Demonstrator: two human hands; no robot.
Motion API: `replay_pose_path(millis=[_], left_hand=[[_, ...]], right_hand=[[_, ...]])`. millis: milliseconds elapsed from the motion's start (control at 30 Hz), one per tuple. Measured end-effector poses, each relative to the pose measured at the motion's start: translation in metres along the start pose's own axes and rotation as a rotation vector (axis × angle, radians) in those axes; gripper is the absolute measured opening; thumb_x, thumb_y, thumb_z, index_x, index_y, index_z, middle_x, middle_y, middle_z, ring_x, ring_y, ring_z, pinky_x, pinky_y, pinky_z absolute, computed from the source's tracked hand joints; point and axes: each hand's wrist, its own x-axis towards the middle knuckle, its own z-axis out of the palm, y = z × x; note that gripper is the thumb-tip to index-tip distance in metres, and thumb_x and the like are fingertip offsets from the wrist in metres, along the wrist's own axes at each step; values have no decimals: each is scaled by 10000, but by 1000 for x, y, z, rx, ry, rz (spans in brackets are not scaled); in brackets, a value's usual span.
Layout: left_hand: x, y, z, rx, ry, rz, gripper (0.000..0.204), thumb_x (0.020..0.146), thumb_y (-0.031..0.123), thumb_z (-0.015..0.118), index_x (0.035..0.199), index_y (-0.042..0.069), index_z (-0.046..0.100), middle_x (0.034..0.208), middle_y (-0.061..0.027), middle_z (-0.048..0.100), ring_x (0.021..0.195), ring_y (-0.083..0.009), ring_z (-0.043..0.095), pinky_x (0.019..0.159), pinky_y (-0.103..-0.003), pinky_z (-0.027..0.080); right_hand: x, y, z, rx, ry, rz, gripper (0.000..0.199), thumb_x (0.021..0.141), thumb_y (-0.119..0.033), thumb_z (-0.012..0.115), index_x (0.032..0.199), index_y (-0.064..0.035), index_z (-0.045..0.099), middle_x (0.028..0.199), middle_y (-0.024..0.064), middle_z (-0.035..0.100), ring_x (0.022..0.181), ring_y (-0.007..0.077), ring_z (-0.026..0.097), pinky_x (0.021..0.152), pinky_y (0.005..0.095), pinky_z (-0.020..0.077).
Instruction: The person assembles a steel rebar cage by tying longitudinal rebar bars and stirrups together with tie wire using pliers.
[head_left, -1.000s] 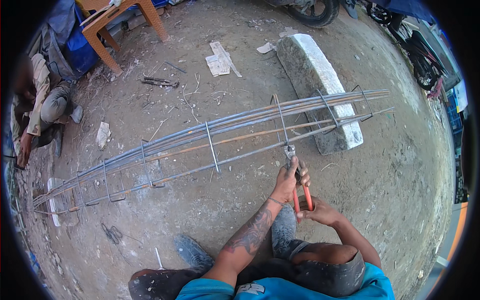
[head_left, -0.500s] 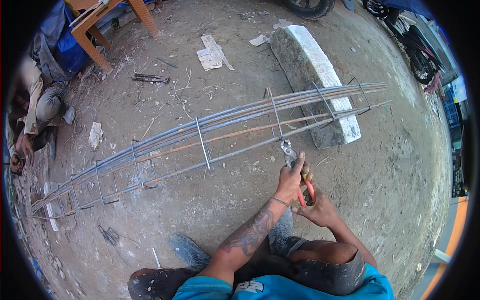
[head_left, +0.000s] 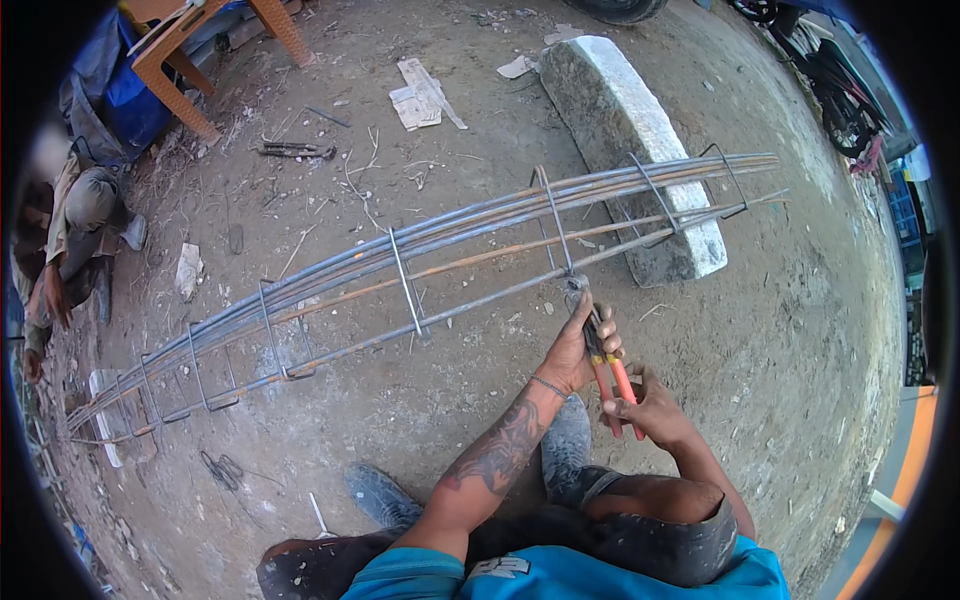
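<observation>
**Pincers at a rebar joint**

Just ahead of the knees, both hands grip a pair of red-handled pincers (head_left: 598, 350). The left hand (head_left: 577, 352) is closed around the upper part of the tool near its head, and the right hand (head_left: 645, 408) is closed around the ends of the red handles. The tool's head meets the nearest long bar of a rebar cage (head_left: 420, 265) right where a bent steel hoop (head_left: 556, 225) crosses it, beyond the left hand's fingertips.

The step in hand looks like working a wire tie at this crossing; the wire itself is too small to make out. The next move, as I judge it, calls for a firm squeeze and a twist of the handles while the bar sits steady.

Beyond the hands, the cage's right end rests on a stone block (head_left: 630, 140). Off to the left, the cage runs away over bare dirt with more hoops along it. A second tool (head_left: 222, 468) lies on the ground left of the person's dark shoe (head_left: 385, 495). Far left, another person (head_left: 75, 230) crouches beside an orange stool (head_left: 200, 45). Scraps of paper (head_left: 420, 98) lie past the cage. Nothing blocks the joint.
</observation>
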Motion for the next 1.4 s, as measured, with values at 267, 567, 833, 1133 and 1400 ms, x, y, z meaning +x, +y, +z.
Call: replay_pose_path(millis=[267,567,833,1133,1400], left_hand=[[2,-10,43,297,397,216,454,876,541,603,902,89,576,687,-1,553,582,-151,569,669,-363,530],[3,-14,31,188,145,182,483,918,522,546,1034,54,582,841,-41,605,756,-156,628,715,-367,525],[-2,-16,5,269,163,211,382,954,415,542,1028,41,560,879,-84,640,823,-220,653,773,-377,542],[-12,-6,23,70,70,123,580,946,590,368,1140,61,503,951,-129,646,915,-265,661,862,-426,538],[-9,-6,15,131,53,134,611,893,654,429,1036,64,506,792,-46,547,709,-164,585,708,-332,514]], right_hand=[[6,12,9,-991,455,-296,577,658,-392,810,912,14,488,649,172,608,629,334,655,570,409,501],[11,20,12,-919,457,-217,544,745,-249,740,1129,17,461,903,194,593,779,359,634,613,447,497],[10,13,7,-604,214,-145,533,751,-305,770,1091,10,506,855,162,599,775,270,635,663,382,502],[22,19,-19,375,-229,-34,333,963,-204,539,1193,30,481,981,120,607,896,229,643,801,362,542],[31,18,-20,665,-587,290,333,981,-235,493,1202,12,458,876,137,611,782,306,662,623,393,547]])
